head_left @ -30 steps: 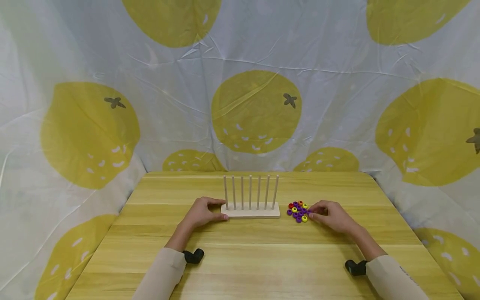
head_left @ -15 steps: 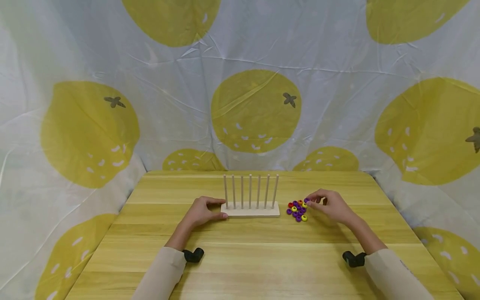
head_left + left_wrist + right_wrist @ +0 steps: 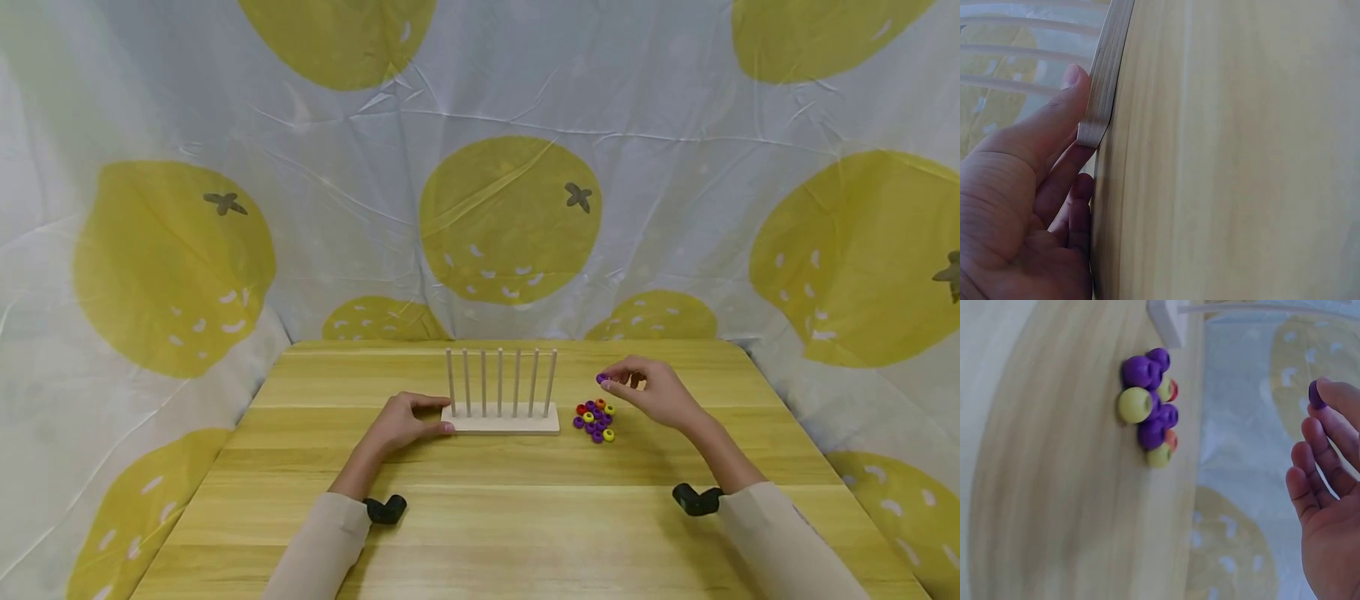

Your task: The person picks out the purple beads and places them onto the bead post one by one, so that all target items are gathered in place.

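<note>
A pale wooden rack (image 3: 501, 423) with a row of several upright bare pegs stands on the table. My left hand (image 3: 399, 422) grips the rack's left end between thumb and fingers; in the left wrist view the thumb (image 3: 1063, 103) lies along the edge of its base. My right hand (image 3: 656, 392) pinches one purple bead (image 3: 602, 378) between thumb and fingertips, held up above the table behind the bead pile. That purple bead (image 3: 1315, 395) also shows at the fingertips in the right wrist view, the other fingers loosely bent.
A loose cluster of purple, yellow, red and orange beads (image 3: 597, 426) lies right of the rack. The wooden table (image 3: 517, 525) reaches back to a hanging cloth (image 3: 660, 217) printed with yellow fruit. Black wrist mounts (image 3: 697, 500) stick out from the sleeves.
My right hand has picked a purple bead from the cluster's right side, lifted it and carried it away from me and slightly left. My left hand stays on the rack.
</note>
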A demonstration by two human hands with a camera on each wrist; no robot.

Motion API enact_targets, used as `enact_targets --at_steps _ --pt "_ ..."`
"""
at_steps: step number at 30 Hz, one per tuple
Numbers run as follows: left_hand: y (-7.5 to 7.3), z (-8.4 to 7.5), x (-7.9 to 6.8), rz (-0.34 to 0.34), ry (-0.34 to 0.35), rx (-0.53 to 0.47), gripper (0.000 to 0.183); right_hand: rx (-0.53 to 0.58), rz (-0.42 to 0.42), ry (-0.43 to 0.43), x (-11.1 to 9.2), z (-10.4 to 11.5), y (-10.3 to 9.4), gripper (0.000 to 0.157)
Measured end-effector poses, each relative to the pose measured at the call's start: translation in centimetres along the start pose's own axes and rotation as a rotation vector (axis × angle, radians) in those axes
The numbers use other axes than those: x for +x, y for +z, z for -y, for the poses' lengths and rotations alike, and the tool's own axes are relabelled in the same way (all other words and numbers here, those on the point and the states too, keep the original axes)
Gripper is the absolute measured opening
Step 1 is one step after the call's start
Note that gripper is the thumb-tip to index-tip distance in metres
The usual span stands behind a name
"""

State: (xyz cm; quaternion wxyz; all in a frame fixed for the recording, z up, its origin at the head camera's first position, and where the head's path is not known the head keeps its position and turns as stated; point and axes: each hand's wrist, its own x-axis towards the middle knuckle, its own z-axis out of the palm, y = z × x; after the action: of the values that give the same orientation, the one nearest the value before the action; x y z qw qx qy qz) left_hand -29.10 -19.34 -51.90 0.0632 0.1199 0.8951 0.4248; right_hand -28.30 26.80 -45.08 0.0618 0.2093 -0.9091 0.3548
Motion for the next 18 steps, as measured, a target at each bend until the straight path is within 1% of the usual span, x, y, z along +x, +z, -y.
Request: enact_targets --at_steps 9,14,18 --pt "0.1 0.1 -0.4 0.005 -0.019 -0.039 0.049 0.035 -0.001 -0.025 1.9 2.9 -0.6 0.020" --pt "-0.1 0.0 -0.3 0.001 -0.025 -0.034 0.049 0.051 0.003 -0.029 3.4 4.8 -1.1 0.024" --pt "-0.2 -0.1 -0.1 0.004 -0.024 -0.022 0.050 0.069 0.009 -0.058 4.6 6.4 -1.2 0.026"
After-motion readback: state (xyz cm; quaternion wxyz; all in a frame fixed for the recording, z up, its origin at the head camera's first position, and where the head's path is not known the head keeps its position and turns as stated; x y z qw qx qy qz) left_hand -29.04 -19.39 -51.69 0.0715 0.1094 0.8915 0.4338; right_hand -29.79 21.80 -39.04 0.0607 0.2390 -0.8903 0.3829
